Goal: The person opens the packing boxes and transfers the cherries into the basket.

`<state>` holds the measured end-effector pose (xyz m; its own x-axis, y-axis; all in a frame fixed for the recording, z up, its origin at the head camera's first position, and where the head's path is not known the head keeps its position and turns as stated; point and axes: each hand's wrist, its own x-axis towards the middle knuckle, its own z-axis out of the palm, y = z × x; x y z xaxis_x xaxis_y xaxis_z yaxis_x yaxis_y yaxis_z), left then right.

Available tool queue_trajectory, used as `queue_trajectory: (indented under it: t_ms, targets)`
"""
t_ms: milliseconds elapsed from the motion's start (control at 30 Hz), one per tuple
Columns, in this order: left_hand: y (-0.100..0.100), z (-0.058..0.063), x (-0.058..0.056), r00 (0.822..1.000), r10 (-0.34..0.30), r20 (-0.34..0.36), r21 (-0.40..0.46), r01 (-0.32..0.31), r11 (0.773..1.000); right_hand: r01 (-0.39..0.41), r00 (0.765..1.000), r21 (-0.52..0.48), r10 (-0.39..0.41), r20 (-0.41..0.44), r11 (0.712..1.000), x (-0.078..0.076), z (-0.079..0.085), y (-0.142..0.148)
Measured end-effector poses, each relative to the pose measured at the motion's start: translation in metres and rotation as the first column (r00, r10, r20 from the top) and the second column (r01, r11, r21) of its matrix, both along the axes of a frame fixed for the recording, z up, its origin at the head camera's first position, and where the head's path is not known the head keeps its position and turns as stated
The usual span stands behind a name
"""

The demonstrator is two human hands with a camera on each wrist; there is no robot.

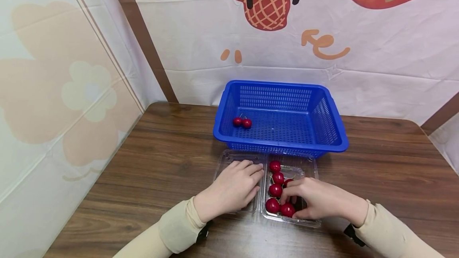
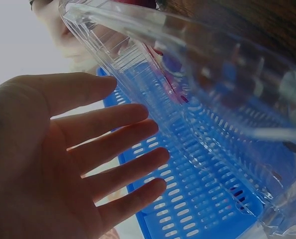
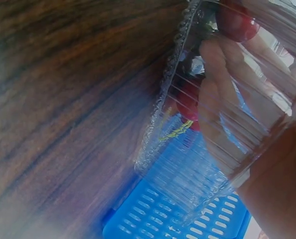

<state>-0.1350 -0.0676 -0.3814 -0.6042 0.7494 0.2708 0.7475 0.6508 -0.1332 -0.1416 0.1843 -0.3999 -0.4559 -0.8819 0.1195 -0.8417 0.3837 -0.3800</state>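
Note:
A clear plastic clamshell box (image 1: pixel 311 223) lies unfolded on the table, with several red cherries (image 1: pixel 275 166) in its right half. Inside that half, my right hand (image 1: pixel 315 198) has its thumb and fingers about a cherry (image 1: pixel 287 210) near the front wall, seeming to pinch it. The right wrist view shows those fingers (image 3: pixel 215 89) through the ribbed plastic wall, between cherries. My left hand (image 1: pixel 231 188) is over the clear lid half (image 1: pixel 224 158), its fingers extended. In the left wrist view those fingers (image 2: pixel 118 139) are spread and hold nothing.
Just behind the clamshell stands a blue perforated basket (image 1: pixel 279 142), with two cherries (image 1: pixel 246 123) at its left side. Brown wood-grain table (image 1: pixel 157 162) surrounds both containers. Printed white fabric (image 1: pixel 193 51) hangs along the back and left edges.

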Motion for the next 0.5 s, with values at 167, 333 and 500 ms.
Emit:
queue_trajectory:
  t_ms: [167,333,500]
  targets:
    - [0.0005,0.0004,0.0001,1.000,-0.001,0.001,0.001,0.001,1.000,-0.015,1.000,-0.030,0.015,-0.018,0.999,-0.0014,-0.0031,0.0015]
    - [0.0010,-0.0002,-0.0004,1.000,-0.003,0.000,-0.001,0.003,1.000,-0.021,0.999,-0.056,0.018,-0.048,0.998,-0.0035,-0.0065,0.0032]
    - [0.0009,-0.0013,-0.0007,1.000,-0.003,0.003,-0.001,0.003,1.000,-0.021,0.998,-0.065,0.018,-0.052,0.998,-0.0051,-0.0080,0.0041]
